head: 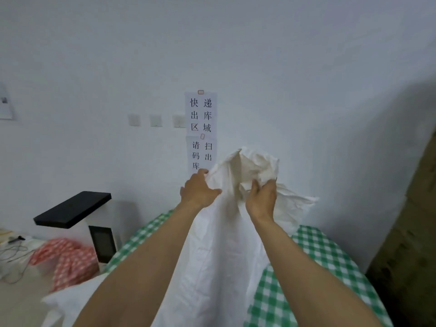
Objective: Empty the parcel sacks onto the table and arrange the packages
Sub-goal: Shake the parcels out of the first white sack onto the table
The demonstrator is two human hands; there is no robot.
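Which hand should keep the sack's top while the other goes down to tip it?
Probably right hand: it clutches the bunched top of the white sack. Left hand only grips one edge.

Both hands (199, 188) gripping white sack (226, 244), raised

Upper wall sheet (200, 112): black characters 快递出库区域, in two columns. Lower wall sheet (201, 155): 请扫码出库, bottom edge partly covered. Paper (5, 105) at far left: print too blurred to read.
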